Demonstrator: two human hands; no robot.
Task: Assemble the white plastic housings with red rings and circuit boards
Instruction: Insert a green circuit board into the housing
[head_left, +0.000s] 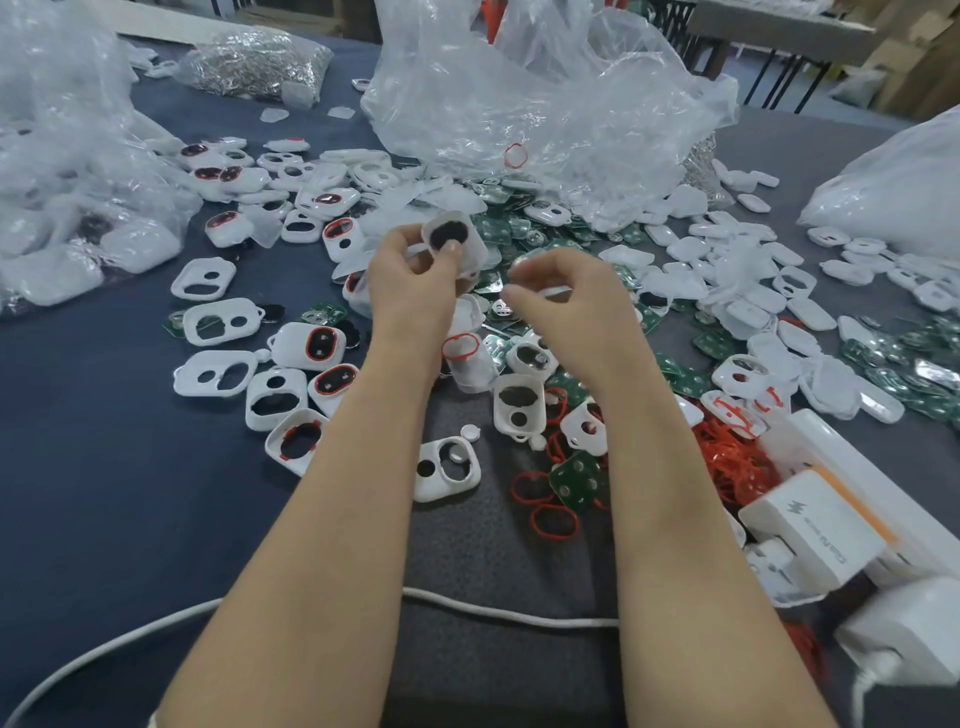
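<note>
The left hand (410, 283) grasps a white housing (451, 236); right hand (569, 299) fingers (530, 273) unclear; bag (545, 104) holds red ring (515, 155).

One left hand (410, 283), one right hand (569, 301), one white cable (467, 605); housings (452, 488), circuit boards (576, 480) and red rings (737, 462) too many to count.

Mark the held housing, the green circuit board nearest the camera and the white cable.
Held housing (451, 238), head view, dark centre of its face.
Green circuit board (576, 480), head view, middle of its face.
White cable (519, 617), head view, stretch between the forearms.
</note>
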